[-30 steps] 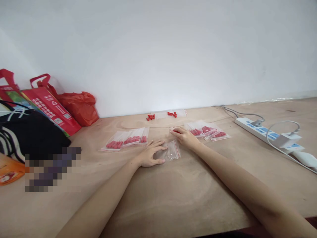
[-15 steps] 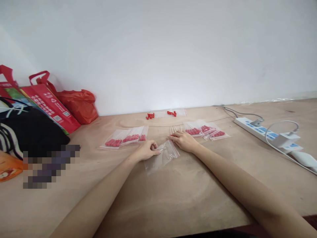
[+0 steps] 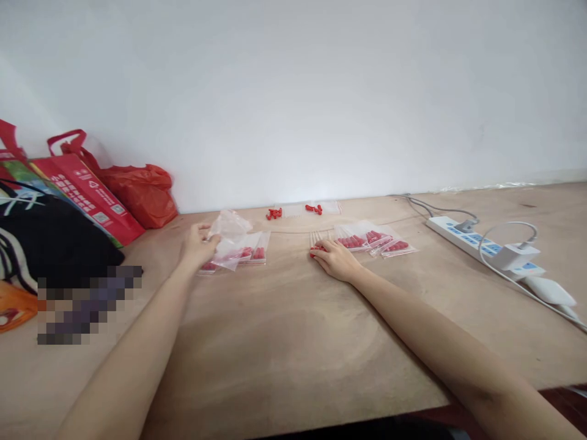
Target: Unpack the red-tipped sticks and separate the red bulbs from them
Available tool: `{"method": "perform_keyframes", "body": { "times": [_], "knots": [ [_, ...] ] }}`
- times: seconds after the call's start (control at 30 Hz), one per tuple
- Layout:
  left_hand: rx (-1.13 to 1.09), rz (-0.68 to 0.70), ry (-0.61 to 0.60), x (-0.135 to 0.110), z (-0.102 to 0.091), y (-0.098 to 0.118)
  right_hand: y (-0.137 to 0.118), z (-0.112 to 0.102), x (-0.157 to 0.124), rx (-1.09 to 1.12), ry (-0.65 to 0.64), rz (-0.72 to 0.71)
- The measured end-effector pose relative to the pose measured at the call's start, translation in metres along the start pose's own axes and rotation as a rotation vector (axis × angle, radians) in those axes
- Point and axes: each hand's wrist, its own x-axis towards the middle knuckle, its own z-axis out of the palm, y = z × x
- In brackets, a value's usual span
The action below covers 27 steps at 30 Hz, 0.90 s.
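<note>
Okay, left hand (image 3: 200, 245): thumb and fingers together at the near edge of a clear, thin plastic bag (image 3: 230, 235), clamped on it; bag is tilted up, blurry, and partly covers the row of clear zip bags with red pieces (image 3: 259, 252) on the left. Right hand (image 3: 338, 260): palm down, fingers close together over some red-ended pale thin sticks (image 3: 320, 236), touching them; cannot tell whether the grip is clamped on any. Sticks poke out past the fingertips, away from the person. Just beside, to the right, overlapping clear bags of red pieces (image 3: 398, 246) lie flat on the light brown wooden tabletop (image 3: 284, 360). Farther back, near the white wall (image 3: 321, 110): two small piles of loose red pieces (image 3: 274, 214), the right one on a flat clear bag (image 3: 331, 208). Far right: white power strip with blue sockets (image 3: 458, 237), white charger (image 3: 516, 258) plugged in. Far left: striped black fabric item (image 3: 64, 244), red printed carrier bag (image 3: 87, 195), crumpled red plastic bag (image 3: 147, 192), orange packet (image 3: 16, 308).
</note>
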Motion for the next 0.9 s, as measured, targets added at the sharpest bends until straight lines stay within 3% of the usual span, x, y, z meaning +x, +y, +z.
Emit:
{"method": "perform_keyframes", "body": {
  "times": [0.13, 0.27, 0.37, 0.43, 0.5, 0.6, 0.7, 0.8, 0.9],
  "knots": [
    [0.26, -0.084, 0.074, 0.0, -0.016, -0.028, 0.0, 0.0, 0.0, 0.021, 0.019, 0.015],
    [0.363, 0.028, 0.077, -0.004, -0.008, -0.031, -0.001, -0.003, 0.0, 0.05, 0.026, -0.006],
    [0.425, 0.147, -0.085, -0.003, 0.004, -0.032, -0.003, -0.007, 0.0, 0.069, 0.016, -0.028],
    [0.502, 0.163, -0.257, -0.001, 0.012, -0.037, -0.005, -0.01, -0.001, 0.074, 0.01, -0.036],
    [0.559, 0.154, -0.356, -0.001, 0.016, -0.041, -0.007, -0.012, -0.002, 0.077, 0.012, -0.039],
    [0.561, 0.235, -0.246, -0.004, 0.016, -0.041, -0.009, -0.013, -0.006, 0.081, 0.028, -0.019],
    [0.451, 0.457, -0.073, -0.011, 0.012, -0.031, -0.009, -0.013, -0.011, 0.092, 0.054, 0.05],
    [0.367, 0.689, -0.092, -0.019, 0.011, -0.021, -0.003, -0.012, -0.017, 0.08, 0.073, 0.161],
    [0.403, 0.798, -0.132, -0.024, 0.014, -0.017, 0.005, -0.012, -0.021, 0.038, 0.083, 0.238]
  ]
}}
